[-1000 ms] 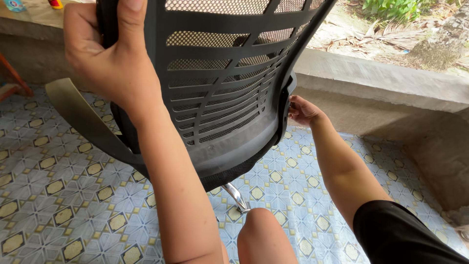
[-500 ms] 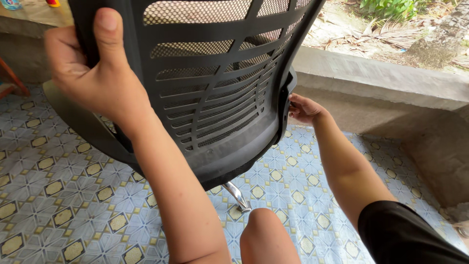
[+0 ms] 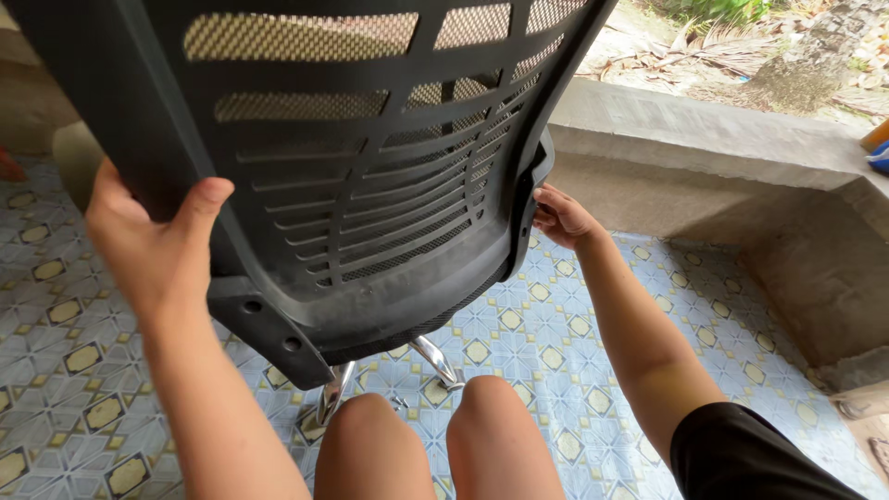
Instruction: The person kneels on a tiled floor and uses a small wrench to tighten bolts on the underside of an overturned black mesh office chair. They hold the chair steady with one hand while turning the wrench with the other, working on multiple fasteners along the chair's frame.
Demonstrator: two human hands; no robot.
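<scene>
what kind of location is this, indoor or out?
Probably a tiled porch or patio at the edge of a yard: patterned floor tiles, a low bare concrete wall, and dirt with dry leaves beyond it. Both hands hold a black mesh chair back.

The chair back [image 3: 370, 167] hangs above the knees [image 3: 435, 435], the left hand [image 3: 153, 245] and right hand [image 3: 560, 218] at its sides.

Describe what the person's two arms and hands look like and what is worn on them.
Both hands, left hand and right hand, are bare: no gloves, rings or watch show. The left forearm is uncovered throughout. The right arm has a short black sleeve at its upper part.
</scene>
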